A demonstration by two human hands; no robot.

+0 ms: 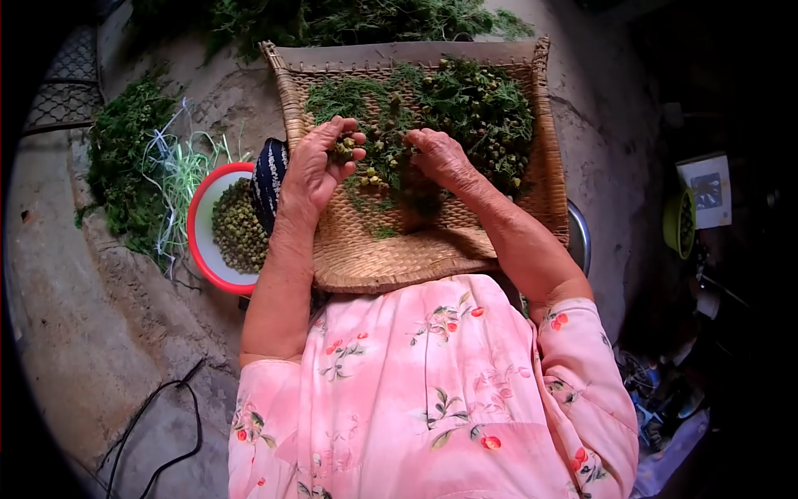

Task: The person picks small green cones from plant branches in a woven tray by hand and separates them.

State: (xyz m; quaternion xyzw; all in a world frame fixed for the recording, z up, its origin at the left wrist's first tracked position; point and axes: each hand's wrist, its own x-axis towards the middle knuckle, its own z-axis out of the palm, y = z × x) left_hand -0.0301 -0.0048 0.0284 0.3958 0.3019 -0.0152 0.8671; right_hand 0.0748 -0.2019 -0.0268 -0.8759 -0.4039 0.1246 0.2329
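My left hand (pixel 309 170) is curled, palm up, around several small green-brown seed cones (pixel 342 150) over the left side of a woven wicker tray (pixel 391 259). To its right, my right hand (pixel 445 158) has its fingers bent into a pinch above the tray; what lies between the fingertips is hidden. Green feathery sprigs with cones (pixel 478 108) are heaped at the tray's far right, and thinner sprigs (pixel 341 96) are spread at the far left. A few loose yellowish cones (pixel 371 177) lie between my hands.
A red-rimmed white bowl (pixel 199 214) holds many cones (pixel 237 229) left of the tray, by a dark patterned cloth (pixel 269 179). Cut greenery (pixel 125 158) and pale plastic strips (pixel 184 170) lie farther left; more greenery (pixel 332 21) is beyond. A black cable (pixel 198 416) crosses the floor.
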